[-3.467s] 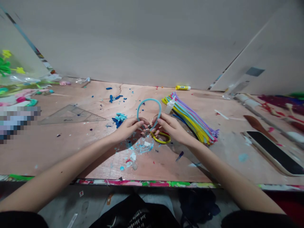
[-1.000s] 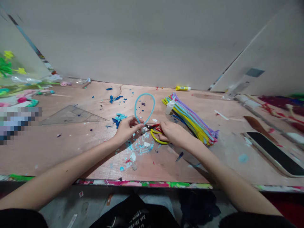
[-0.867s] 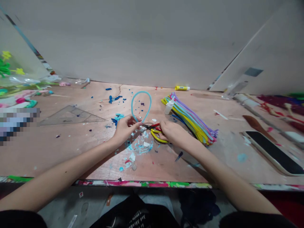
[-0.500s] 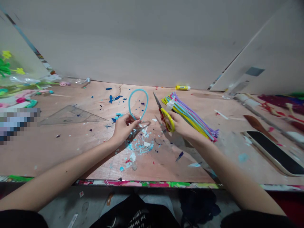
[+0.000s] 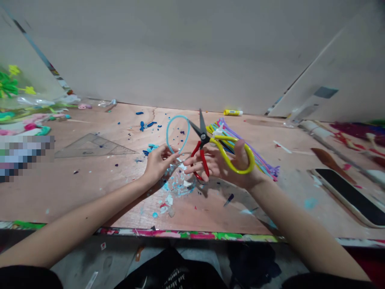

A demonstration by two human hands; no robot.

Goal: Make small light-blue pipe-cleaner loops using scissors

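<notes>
My left hand (image 5: 158, 163) pinches the two lower ends of a light-blue pipe cleaner (image 5: 167, 130), bent into an upright teardrop loop. Scissors (image 5: 203, 137) with one red and one yellow handle are in my right hand (image 5: 225, 170); the thumb is through the yellow handle and fingers pass through the red one. Their blades are spread, one tip close to the right side of the loop. Behind the scissors lies a bundle of coloured pipe cleaners (image 5: 267, 170), partly hidden by my right hand. Blue and white scraps (image 5: 170, 199) are scattered below my hands.
A clear set square (image 5: 96, 145) lies on the left. By the back wall is a yellow glue stick (image 5: 233, 112). A phone (image 5: 349, 194) and a brown wooden piece (image 5: 327, 160) lie on the right. Coloured craft pieces (image 5: 33, 124) crowd the far left.
My right hand has turned palm up and the scissors' blades have spread, tilting upward nearer the loop. My left hand keeps the loop in about the same place.
</notes>
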